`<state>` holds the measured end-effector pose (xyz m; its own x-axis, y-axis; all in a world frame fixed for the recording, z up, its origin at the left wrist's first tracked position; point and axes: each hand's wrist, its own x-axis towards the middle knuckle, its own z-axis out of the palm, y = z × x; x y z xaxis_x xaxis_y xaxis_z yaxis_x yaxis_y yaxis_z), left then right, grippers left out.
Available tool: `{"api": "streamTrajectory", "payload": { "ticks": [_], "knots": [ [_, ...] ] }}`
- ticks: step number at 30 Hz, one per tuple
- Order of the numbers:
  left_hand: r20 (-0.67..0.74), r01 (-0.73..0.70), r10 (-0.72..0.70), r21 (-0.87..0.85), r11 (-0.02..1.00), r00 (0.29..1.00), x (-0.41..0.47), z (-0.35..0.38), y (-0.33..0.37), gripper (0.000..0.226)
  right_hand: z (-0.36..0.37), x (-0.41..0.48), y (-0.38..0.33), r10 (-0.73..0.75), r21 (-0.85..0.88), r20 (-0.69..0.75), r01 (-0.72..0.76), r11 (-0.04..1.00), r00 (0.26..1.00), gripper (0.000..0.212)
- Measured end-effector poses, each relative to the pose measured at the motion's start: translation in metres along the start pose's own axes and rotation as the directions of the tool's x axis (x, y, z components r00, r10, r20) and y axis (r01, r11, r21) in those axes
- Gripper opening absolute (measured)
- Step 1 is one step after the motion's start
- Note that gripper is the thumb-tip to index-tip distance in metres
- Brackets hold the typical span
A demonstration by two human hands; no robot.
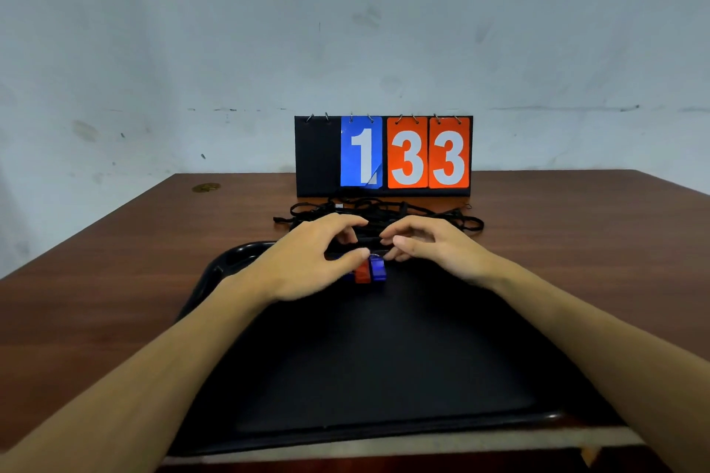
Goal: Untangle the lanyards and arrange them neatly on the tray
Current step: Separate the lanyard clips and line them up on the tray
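A tangle of black lanyards [399, 213] lies on the wooden table just beyond the far rim of a black tray [384, 376]. Their ends reach onto the tray's far part, where a red whistle [362, 273] and a blue whistle [378, 269] lie side by side. My left hand [311, 261] hovers over the whistles, its thumb and fingers curled and pinching at the cord or ring just above them. My right hand [430, 242] is opposite, fingers curled, pinching the same spot from the right. What exactly each fingertip holds is hidden.
A flip scoreboard [384, 155] showing 1, 3, 3 stands at the back of the table, right behind the lanyards. A small round gold mark [206, 187] sits near the far left corner. A pale wall rises behind.
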<state>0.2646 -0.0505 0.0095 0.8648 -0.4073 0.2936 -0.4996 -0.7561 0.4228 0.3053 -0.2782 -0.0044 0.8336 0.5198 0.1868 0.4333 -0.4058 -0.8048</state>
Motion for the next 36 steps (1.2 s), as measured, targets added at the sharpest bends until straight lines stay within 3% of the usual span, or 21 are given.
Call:
{"api": "streamTrajectory", "payload": {
  "ticks": [5, 7, 9, 13, 19, 24, 27, 31, 36],
  "knots": [
    [-0.254, 0.022, -0.017, 0.018, 1.0, 0.967, -0.002, -0.004, 0.004, 0.03, -0.001, 0.005, -0.005, 0.094, 0.095, -0.098, -0.084, 0.992, 0.991, 0.02],
    [-0.291, 0.038, -0.028, 0.031, 0.999, 0.956, 0.005, -0.009, 0.011, 0.026, -0.005, 0.012, -0.008, 0.082, -0.015, -0.2, -0.087, 0.996, 0.976, 0.014],
    [-0.242, 0.041, -0.034, 0.024, 0.999, 0.97, 0.016, -0.015, 0.016, 0.027, -0.011, 0.023, -0.011, 0.049, -0.175, -0.267, -0.099, 0.98, 0.962, 0.011],
    [-0.127, 0.085, -0.086, -0.015, 0.996, 0.988, 0.038, -0.029, 0.011, 0.025, -0.027, 0.044, -0.008, 0.048, -0.318, -0.327, -0.158, 0.935, 0.944, 0.012],
    [-0.004, 0.152, -0.152, 0.012, 0.988, 0.988, 0.069, -0.025, -0.026, 0.026, -0.039, 0.068, 0.015, 0.085, -0.422, -0.201, -0.164, 0.891, 0.976, 0.014],
    [0.11, 0.192, -0.199, 0.069, 0.979, 0.974, 0.104, -0.019, -0.052, 0.037, -0.039, 0.082, 0.024, 0.096, -0.523, 0.023, -0.07, 0.85, 0.995, 0.03],
    [0.191, 0.176, -0.202, 0.143, 0.974, 0.961, 0.117, -0.014, -0.062, 0.04, -0.042, 0.087, 0.032, 0.069, -0.497, 0.003, -0.058, 0.866, 0.998, 0.021],
    [0.135, 0.133, -0.16, 0.189, 0.973, 0.978, 0.12, -0.01, -0.069, 0.022, -0.049, 0.089, 0.037, 0.013, -0.446, -0.063, -0.04, 0.894, 0.998, 0.014],
    [-0.022, 0.132, -0.13, 0.207, 0.969, 0.991, 0.121, -0.013, -0.066, 0.012, -0.054, 0.085, 0.03, -0.041, -0.436, -0.204, -0.054, 0.898, 0.978, 0.021]
  ]
}}
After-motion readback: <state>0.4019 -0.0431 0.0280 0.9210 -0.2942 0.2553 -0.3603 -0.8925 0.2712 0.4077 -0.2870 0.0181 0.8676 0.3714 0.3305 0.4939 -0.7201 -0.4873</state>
